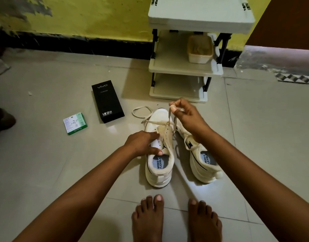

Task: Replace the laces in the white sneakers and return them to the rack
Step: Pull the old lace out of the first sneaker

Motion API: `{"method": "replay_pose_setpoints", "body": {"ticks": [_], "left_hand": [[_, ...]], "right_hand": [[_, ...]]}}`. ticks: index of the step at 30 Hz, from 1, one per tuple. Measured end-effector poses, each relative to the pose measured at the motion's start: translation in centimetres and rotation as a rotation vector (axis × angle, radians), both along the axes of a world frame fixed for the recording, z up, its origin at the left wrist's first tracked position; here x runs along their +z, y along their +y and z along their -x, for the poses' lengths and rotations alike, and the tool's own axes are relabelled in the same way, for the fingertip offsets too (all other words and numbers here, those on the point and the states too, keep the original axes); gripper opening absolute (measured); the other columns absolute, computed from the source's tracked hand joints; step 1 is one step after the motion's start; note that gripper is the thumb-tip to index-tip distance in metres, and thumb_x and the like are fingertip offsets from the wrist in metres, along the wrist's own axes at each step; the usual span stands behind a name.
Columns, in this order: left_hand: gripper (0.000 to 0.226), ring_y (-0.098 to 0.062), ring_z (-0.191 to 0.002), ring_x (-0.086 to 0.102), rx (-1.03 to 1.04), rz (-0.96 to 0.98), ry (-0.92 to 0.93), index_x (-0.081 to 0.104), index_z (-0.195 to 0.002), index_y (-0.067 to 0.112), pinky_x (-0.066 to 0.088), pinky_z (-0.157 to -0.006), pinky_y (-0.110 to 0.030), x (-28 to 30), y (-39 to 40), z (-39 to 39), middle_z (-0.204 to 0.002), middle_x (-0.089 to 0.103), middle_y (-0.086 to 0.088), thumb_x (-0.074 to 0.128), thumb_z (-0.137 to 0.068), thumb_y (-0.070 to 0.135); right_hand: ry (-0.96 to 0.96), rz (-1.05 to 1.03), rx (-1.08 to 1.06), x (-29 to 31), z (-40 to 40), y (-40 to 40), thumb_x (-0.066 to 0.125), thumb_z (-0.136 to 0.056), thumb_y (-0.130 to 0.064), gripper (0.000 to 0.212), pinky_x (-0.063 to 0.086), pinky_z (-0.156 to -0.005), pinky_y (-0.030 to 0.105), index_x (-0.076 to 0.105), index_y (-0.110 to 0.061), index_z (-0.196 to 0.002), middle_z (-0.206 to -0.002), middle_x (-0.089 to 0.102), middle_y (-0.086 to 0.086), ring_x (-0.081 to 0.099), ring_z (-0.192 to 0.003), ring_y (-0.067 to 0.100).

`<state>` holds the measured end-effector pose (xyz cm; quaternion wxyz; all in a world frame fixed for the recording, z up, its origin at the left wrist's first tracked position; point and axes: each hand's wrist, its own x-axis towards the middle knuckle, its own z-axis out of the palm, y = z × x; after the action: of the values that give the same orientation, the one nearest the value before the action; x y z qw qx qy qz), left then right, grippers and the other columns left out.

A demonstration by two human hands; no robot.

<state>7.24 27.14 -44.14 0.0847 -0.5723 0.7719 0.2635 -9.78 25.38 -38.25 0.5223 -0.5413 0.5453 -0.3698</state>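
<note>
we are looking down at two white sneakers standing side by side on the tiled floor (pixel 45 172), heels toward our bare feet (pixel 176 219). our left hand (pixel 143 143) is resting on the left sneaker (pixel 159 172), fingers lying fairly straight across its side by the eyelets while the thumb is pressing at the collar. our right hand (pixel 187 116) is hovering above the toe of that shoe, thumb and forefinger pinching the lace (pixel 169 117) and drawing it up from the upper eyelets; the other fingers are curling loosely. a slack loop of the same lace is lying on the floor just beyond the toe. the right sneaker (pixel 204 165) is sitting just beside the first one, partly under our right wrist, its lace in place. the shoe rack (pixel 185 69) is standing near the wall beyond the shoes, holding a small tub (pixel 200 49) on its middle shelf. to the left, a black box (pixel 107 101) and a small green packet (pixel 75 123) are lying on the floor.
</note>
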Motion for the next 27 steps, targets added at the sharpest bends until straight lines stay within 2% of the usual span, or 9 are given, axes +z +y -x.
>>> {"method": "replay_pose_setpoints", "body": {"ticks": [2,4,7,8,11,14,16,20,27], "left_hand": [[0.074,-0.024,-0.122,0.048,0.02,-0.025,0.013,0.037,-0.14,0.03,0.041,-0.086,-0.031,0.0,0.3,-0.1,-0.137,0.051,-0.001,0.062,-0.078,0.06],[0.078,-0.023,-0.127,0.044,0.039,-0.043,0.02,0.032,-0.144,0.03,0.04,-0.092,-0.031,-0.1,0.4,-0.2,-0.143,0.046,0.0,0.061,-0.078,0.06],[0.078,-0.023,-0.129,0.042,0.044,-0.045,0.014,0.031,-0.145,0.03,0.039,-0.094,-0.031,0.1,0.5,-0.1,-0.145,0.043,0.001,0.06,-0.079,0.06],[0.077,-0.023,-0.129,0.042,0.043,-0.046,0.011,0.031,-0.145,0.03,0.039,-0.094,-0.031,0.2,0.5,0.0,-0.145,0.043,0.001,0.06,-0.079,0.06],[0.076,-0.023,-0.128,0.043,0.038,-0.049,0.011,0.032,-0.144,0.029,0.04,-0.095,-0.033,0.4,0.7,0.1,-0.144,0.044,0.0,0.06,-0.08,0.058],[0.076,-0.023,-0.128,0.043,0.051,-0.059,0.025,0.031,-0.145,0.029,0.04,-0.096,-0.034,0.4,0.7,0.0,-0.145,0.043,0.0,0.06,-0.081,0.058],[0.076,-0.023,-0.129,0.042,0.055,-0.063,0.026,0.03,-0.145,0.029,0.039,-0.096,-0.034,0.3,0.7,0.0,-0.146,0.042,0.0,0.059,-0.081,0.058],[0.076,-0.023,-0.129,0.042,0.057,-0.068,0.026,0.03,-0.145,0.03,0.039,-0.097,-0.034,0.3,0.7,-0.1,-0.147,0.041,0.0,0.059,-0.081,0.059],[0.076,-0.023,-0.129,0.042,0.07,-0.079,0.032,0.03,-0.145,0.031,0.039,-0.096,-0.034,0.3,0.8,-0.1,-0.146,0.041,0.0,0.058,-0.081,0.059]], "right_hand": [[-0.341,-0.222,-0.062,-0.7,-0.3,0.2,0.035,-0.101,-0.016,0.021,0.046,-0.085,0.031,0.043,-0.018,-0.081,-0.105,0.065,0.01,0.059,-0.097,0.02],[-0.614,-0.386,-0.252,-1.1,-0.1,0.0,0.029,-0.099,-0.009,0.026,0.049,-0.077,0.031,0.042,-0.013,-0.077,-0.078,0.065,0.008,0.061,-0.081,0.021],[-0.713,-0.558,-0.501,-2.6,0.5,-0.7,0.032,-0.099,-0.011,0.028,0.049,-0.073,0.032,0.045,-0.007,-0.074,-0.06,0.043,0.005,0.045,-0.057,0.016],[-0.591,-0.578,-0.484,-3.1,0.6,-0.8,0.034,-0.099,-0.013,0.026,0.048,-0.071,0.033,0.046,-0.005,-0.078,-0.061,0.04,0.006,0.042,-0.055,0.016],[0.207,-0.358,-0.129,-4.7,0.9,-0.9,0.046,-0.096,-0.017,0.019,0.046,-0.058,0.03,0.047,-0.007,-0.112,-0.084,0.054,0.014,0.056,-0.067,0.023],[0.963,0.02,0.38,-5.1,1.1,-1.0,0.053,-0.091,-0.019,0.029,0.041,-0.07,0.029,0.054,-0.007,-0.116,-0.109,0.059,0.015,0.058,-0.096,0.03],[1.273,0.208,0.6,-4.6,1.0,-0.8,0.055,-0.09,-0.025,0.034,0.042,-0.081,0.032,0.057,-0.004,-0.117,-0.117,0.055,0.016,0.054,-0.104,0.029],[1.476,0.323,0.818,-3.6,1.4,-0.7,0.051,-0.093,-0.023,0.034,0.042,-0.089,0.034,0.057,-0.002,-0.119,-0.125,0.051,0.016,0.051,-0.113,0.028],[1.327,0.408,0.718,-3.7,1.9,-2.4,0.053,-0.092,-0.02,0.025,0.048,-0.081,0.032,0.064,-0.004,-0.108,-0.108,0.061,0.011,0.059,-0.096,0.024]]}}
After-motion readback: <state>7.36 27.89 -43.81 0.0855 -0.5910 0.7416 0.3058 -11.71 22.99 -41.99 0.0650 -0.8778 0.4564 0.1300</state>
